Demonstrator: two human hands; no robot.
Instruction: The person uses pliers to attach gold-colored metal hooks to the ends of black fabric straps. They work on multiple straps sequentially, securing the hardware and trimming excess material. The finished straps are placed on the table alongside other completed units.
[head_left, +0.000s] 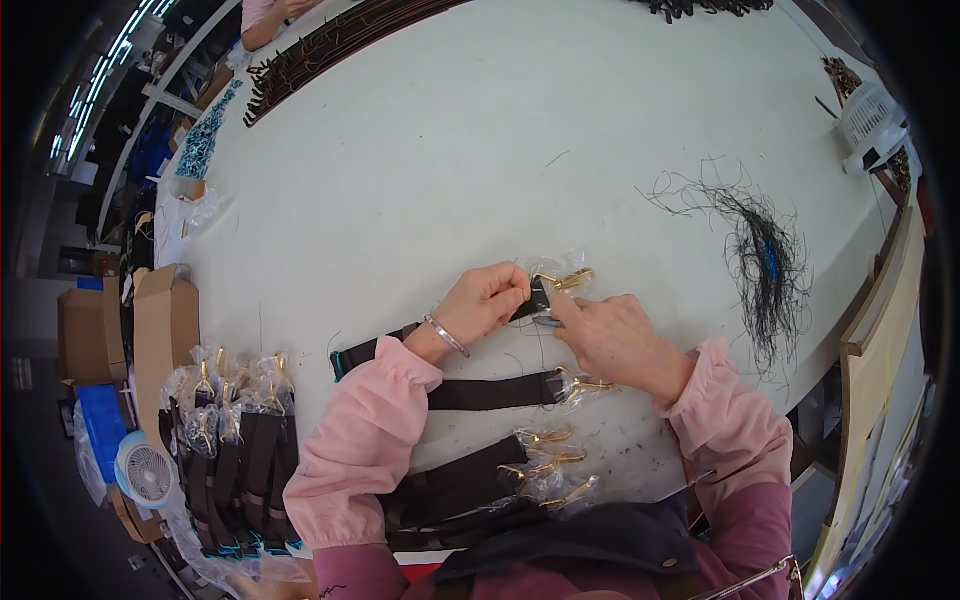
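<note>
1. pinching a dark strap (366,356) with the left hand (480,305), closing thumb and forefinger on it just short of the hooked end.
2. running lengthwise from lower left to upper right, passing beneath the left wrist; showing a teal-edged end to the left of the grip and a gold hook (573,279) in clear plastic just past it, aimed right and slightly upward.
3. lying on or just above the white table (430,190); cannot tell which at the pinched end.
4. just below the grip, coming near a second strap (490,393), set almost level with its hooked end to the right; nearer the body, a stack of straps (460,483).
5. beyond the grip, opening onto a broad stretch of tabletop as far as long dark strips (350,40); well to the right, bounded by a pile of black threads (770,270); well to the left, by a bundle of straps (228,470) and an open cardboard box (165,320).
6. reaching in from lower left with the left arm, back of the hand up, wearing a silver bracelet (447,336) at the wrist.
7. reaching in from lower right with the right hand (615,340), curling fingers beside the left fingertips; cannot tell whether grasping or only touching, with a glint of metal (546,321) beneath, too hidden to name.
</note>
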